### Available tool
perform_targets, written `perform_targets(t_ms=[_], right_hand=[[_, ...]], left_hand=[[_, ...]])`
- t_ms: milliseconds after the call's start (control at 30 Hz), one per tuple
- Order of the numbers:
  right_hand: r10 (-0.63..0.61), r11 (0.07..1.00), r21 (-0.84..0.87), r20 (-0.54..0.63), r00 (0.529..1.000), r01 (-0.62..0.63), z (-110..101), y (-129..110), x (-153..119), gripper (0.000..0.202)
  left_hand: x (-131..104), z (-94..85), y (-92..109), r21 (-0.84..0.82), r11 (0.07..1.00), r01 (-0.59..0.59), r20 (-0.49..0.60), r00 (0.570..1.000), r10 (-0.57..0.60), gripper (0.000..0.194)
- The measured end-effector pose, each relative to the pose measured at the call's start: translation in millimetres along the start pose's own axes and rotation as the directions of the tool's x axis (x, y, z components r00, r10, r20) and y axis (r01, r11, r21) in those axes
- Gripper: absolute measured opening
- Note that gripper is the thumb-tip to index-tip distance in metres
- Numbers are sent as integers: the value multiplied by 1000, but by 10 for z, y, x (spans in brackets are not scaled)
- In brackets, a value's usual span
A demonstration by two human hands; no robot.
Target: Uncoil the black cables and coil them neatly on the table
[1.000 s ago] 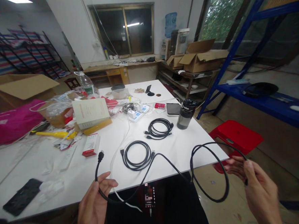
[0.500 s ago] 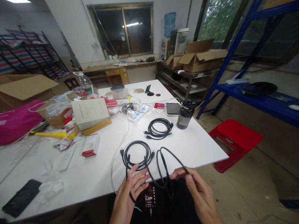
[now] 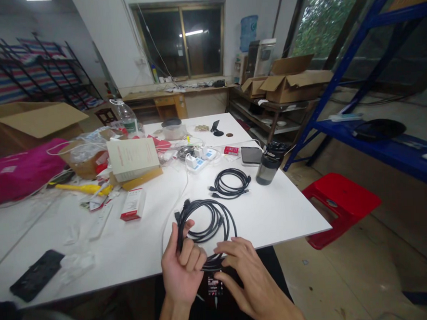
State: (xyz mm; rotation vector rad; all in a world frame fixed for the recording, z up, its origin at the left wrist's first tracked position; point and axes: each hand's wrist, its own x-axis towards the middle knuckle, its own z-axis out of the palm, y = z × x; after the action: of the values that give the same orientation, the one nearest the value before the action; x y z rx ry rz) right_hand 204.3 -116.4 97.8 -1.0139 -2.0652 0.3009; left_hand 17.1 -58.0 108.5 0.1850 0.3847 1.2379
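Note:
A black cable hangs in loose loops at the table's front edge. My left hand is closed around the left side of those loops, with a plug end sticking up above it. At the right side of the loops is my right hand, its fingers curved and apart, the fingertips at the cable's lower part. Behind the held loops a coiled black cable lies on the white table. Farther back rests another coiled black cable. A lit phone is below, between my wrists.
A dark bottle stands near the table's right edge, beside a red stool. Left are a red-and-white box, a cream box and a black tray-like piece. A power strip lies behind the coils.
My right hand has moved left toward my left hand and opened off the cable. My left hand has closed, and the hanging cable is now gathered into rounder loops.

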Motion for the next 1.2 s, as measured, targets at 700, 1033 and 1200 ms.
perform_targets(t_ms=[700,1033,1200], right_hand=[[80,986,-159,198,977,-49,827,938,271,27],[201,977,-74,2,980,-201,1043,1159,153,73],[247,966,66,22,969,-248,971,1156,163,66]], left_hand=[[762,-1327,295,895,-424,-138,369,763,531,70],[635,-1218,235,728,-596,-339,605,726,326,57],[619,-1204,225,707,-562,-429,570,816,94,27]])
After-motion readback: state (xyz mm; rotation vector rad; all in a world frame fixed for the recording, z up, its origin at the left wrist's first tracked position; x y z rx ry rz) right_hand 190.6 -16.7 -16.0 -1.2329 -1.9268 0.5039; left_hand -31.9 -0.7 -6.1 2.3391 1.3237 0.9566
